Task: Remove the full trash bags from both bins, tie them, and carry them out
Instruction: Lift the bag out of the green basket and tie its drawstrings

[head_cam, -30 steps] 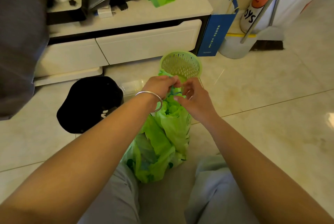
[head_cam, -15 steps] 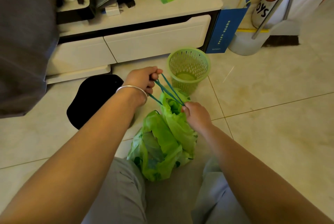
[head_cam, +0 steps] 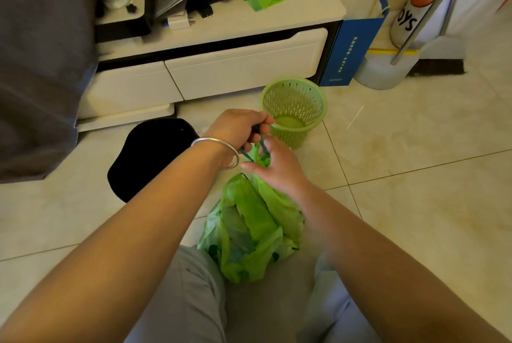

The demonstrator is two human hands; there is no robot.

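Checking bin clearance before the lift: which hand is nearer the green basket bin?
Left. The left hand grips the drawstring with its knuckles beside the green basket bin rim. The right hand sits lower, at the trash bag neck.

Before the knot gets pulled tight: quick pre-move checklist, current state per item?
1. Bag out of bin: ok. The green trash bag sits on the floor; the green basket bin looks empty.
2. Drawstring held: ok. The left hand grips the blue drawstring.
3. Right hand at the bag's neck: ok; whether it pinches the string, cannot tell.
4. Bag mouth cinched: ok, gathered under the hands.
5. Knot tied: cannot tell, fingers hide it.
6. Second bag handled: cannot tell; a black bag-like shape lies beside the left wrist.
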